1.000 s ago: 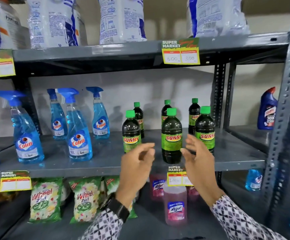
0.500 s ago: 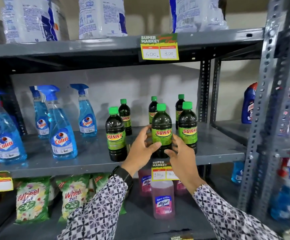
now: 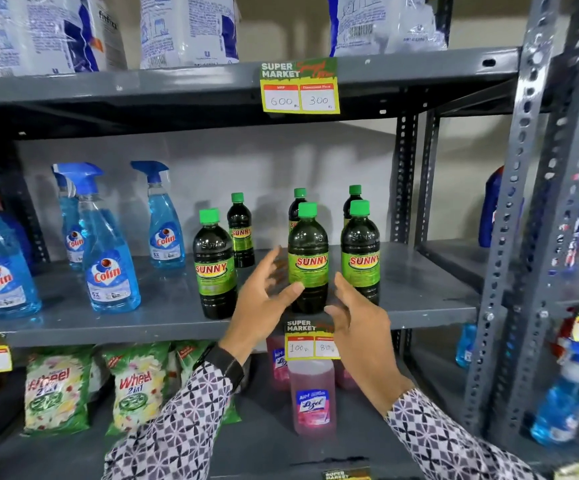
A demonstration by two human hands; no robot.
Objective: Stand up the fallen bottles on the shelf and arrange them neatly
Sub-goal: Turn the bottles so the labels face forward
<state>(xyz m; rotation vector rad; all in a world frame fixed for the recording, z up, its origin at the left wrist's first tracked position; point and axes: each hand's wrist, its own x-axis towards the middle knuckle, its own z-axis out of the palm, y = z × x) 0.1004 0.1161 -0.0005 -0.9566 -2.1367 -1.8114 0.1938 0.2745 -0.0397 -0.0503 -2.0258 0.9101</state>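
Note:
Several dark Sunny bottles with green caps stand upright on the middle grey shelf (image 3: 163,320). In the front row are a left bottle (image 3: 214,268), a middle bottle (image 3: 308,251) and a right bottle (image 3: 360,254); three more stand behind them. My left hand (image 3: 263,299) hovers open just left of the middle bottle, thumb near its lower label. To the right of that bottle's base my right hand (image 3: 357,317) is open, fingers spread. Neither hand grips anything.
Several blue Colin spray bottles (image 3: 108,268) stand on the same shelf's left half. White bags sit on the top shelf. Wheel packets (image 3: 135,386) and pink Lizol bottles (image 3: 312,396) fill the lower shelf. A grey perforated upright (image 3: 520,216) borders the right, with more bottles beyond.
Half a second ago both hands were closed around the middle front bottle's base. Now they have let go and pulled slightly apart. The bottle stays upright.

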